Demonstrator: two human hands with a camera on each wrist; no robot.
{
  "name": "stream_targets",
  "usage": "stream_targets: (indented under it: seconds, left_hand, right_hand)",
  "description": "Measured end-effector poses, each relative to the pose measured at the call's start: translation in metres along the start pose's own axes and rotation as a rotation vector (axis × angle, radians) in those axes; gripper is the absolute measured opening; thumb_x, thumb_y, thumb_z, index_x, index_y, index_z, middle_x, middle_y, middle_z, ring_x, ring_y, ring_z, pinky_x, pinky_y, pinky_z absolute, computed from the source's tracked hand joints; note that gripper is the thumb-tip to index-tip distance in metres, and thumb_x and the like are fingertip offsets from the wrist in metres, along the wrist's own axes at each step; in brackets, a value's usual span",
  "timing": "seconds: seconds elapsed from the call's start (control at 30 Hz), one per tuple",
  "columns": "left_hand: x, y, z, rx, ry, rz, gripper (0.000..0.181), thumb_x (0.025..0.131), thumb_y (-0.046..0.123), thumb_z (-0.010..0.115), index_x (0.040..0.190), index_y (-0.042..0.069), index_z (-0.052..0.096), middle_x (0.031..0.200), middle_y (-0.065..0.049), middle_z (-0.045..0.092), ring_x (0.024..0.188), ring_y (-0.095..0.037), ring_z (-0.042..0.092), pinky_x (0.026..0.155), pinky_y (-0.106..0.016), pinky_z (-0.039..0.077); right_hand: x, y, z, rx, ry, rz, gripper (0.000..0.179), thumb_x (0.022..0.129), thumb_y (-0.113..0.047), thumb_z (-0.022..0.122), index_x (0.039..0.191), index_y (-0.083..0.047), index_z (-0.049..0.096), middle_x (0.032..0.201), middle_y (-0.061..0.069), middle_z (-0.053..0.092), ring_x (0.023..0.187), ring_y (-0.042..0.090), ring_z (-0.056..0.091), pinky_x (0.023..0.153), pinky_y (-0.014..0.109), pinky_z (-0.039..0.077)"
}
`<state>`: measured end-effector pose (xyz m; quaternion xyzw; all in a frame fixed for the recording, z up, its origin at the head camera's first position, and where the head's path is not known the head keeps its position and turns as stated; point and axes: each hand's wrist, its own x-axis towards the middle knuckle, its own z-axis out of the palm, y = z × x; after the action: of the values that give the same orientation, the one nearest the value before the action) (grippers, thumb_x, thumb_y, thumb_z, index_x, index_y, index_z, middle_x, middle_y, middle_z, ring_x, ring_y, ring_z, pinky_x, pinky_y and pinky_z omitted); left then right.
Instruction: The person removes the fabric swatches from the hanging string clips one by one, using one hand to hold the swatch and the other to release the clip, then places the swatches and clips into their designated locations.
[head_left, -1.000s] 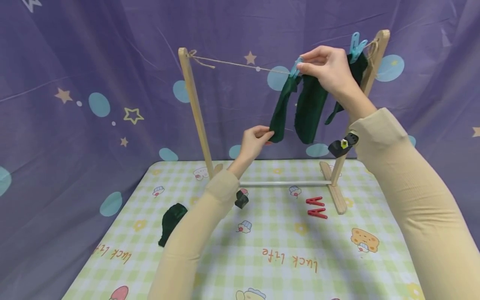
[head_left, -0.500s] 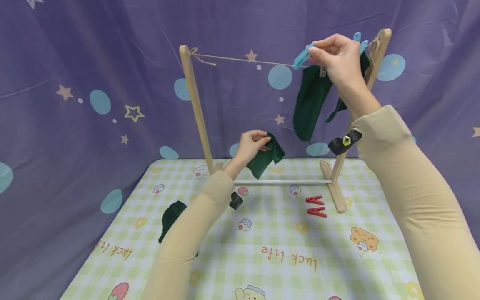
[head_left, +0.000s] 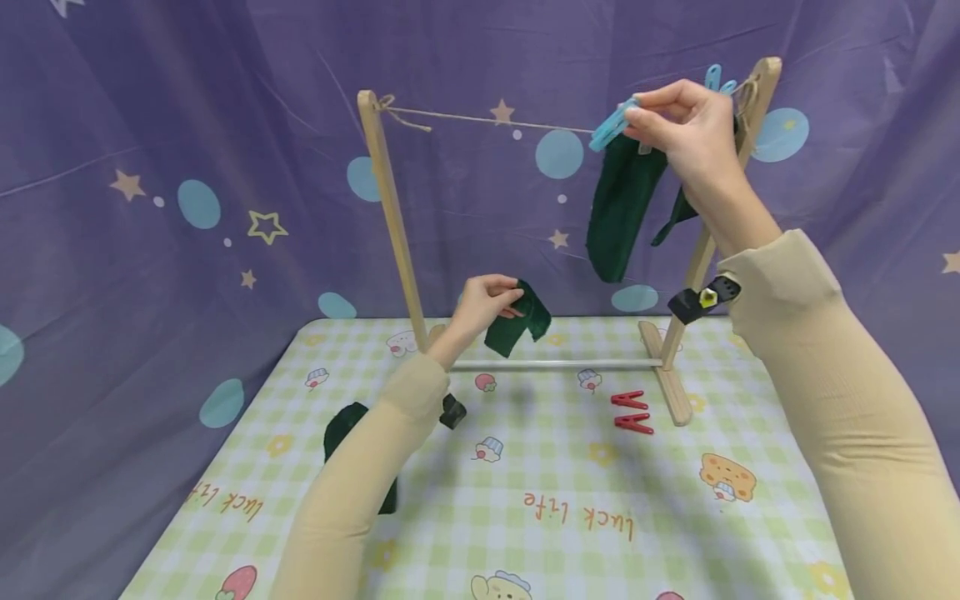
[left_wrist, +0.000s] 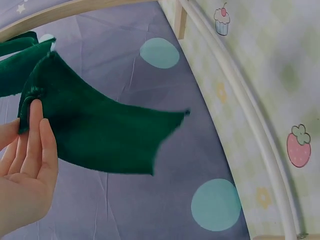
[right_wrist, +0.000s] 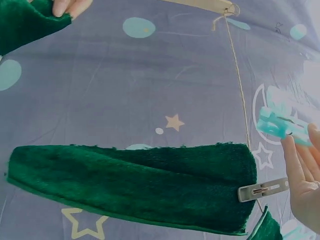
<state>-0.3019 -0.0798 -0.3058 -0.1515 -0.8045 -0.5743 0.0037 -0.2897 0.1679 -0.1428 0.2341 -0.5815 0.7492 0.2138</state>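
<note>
One blue peg [head_left: 612,127] is pinched in your right hand [head_left: 692,129] near the string [head_left: 480,119], while your left hand [head_left: 480,308] pinches the green cloth [head_left: 517,323] by its edge below, off the string, so best steer both gently clear of the hanging cloth [head_left: 624,208] pegged alongside.

Rack [head_left: 392,208]: 1. Line [head_left: 465,117] on rack: 1. Green cloths: at least 4, namely 2 hanging cloths [head_left: 626,208] on rack's line, 1 held cloth [head_left: 517,318] below it, 1 or more partly hidden counter cloth [head_left: 341,425] in front of rack. Blue clothespins [head_left: 612,127]: 2, at rack's top. Grey clip [right_wrist: 260,191]: 1, on rack's line. Red clothespins [head_left: 628,400]: 2, near rack's right foot.
</note>
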Motion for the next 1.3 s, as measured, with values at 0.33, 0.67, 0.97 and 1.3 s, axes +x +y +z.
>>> stream_targets:
  seconds: [0.33, 0.67, 0.97, 1.3]
  left_hand:
    - [-0.011, -0.009, -0.011, -0.007, -0.008, -0.032, 0.027, 0.085, 0.008, 0.059, 0.11, -0.004, 0.059, 0.103, -0.02, 0.062, 0.065, -0.019, 0.064, 0.067, -0.034, 0.053]
    - [-0.03, -0.015, -0.026, 0.026, -0.003, -0.056, 0.029, 0.085, 0.012, 0.059, 0.112, -0.001, 0.058, 0.101, -0.019, 0.063, 0.065, -0.017, 0.064, 0.068, -0.031, 0.053]
    - [-0.046, -0.024, -0.036, -0.005, -0.04, -0.036, 0.03, 0.086, 0.006, 0.057, 0.114, -0.005, 0.056, 0.095, -0.024, 0.062, 0.074, -0.039, 0.062, 0.072, -0.042, 0.051]
    - [-0.065, -0.033, -0.051, 0.013, -0.056, -0.071, 0.034, 0.087, 0.01, 0.056, 0.117, -0.004, 0.054, 0.101, -0.024, 0.061, 0.069, -0.027, 0.064, 0.072, -0.039, 0.052]
  right_hand:
    - [-0.021, 0.01, -0.01, -0.021, -0.057, 0.032, 0.018, 0.072, 0.001, 0.069, 0.089, 0.004, 0.063, 0.085, 0.008, 0.066, 0.07, 0.014, 0.063, 0.071, 0.02, 0.051]
    - [-0.042, 0.023, -0.016, -0.212, -0.095, 0.092, 0.024, 0.073, -0.003, 0.071, 0.096, -0.003, 0.064, 0.088, -0.001, 0.065, 0.081, 0.007, 0.063, 0.072, 0.015, 0.048]
    - [-0.071, 0.042, -0.03, -0.402, -0.186, 0.14, 0.03, 0.077, -0.008, 0.068, 0.106, -0.005, 0.061, 0.093, -0.009, 0.064, 0.086, 0.003, 0.061, 0.069, 0.013, 0.048]
    - [-0.107, 0.067, -0.046, -0.53, -0.334, 0.279, 0.042, 0.082, -0.019, 0.065, 0.118, -0.001, 0.054, 0.105, -0.006, 0.063, 0.091, 0.001, 0.059, 0.073, 0.016, 0.048]
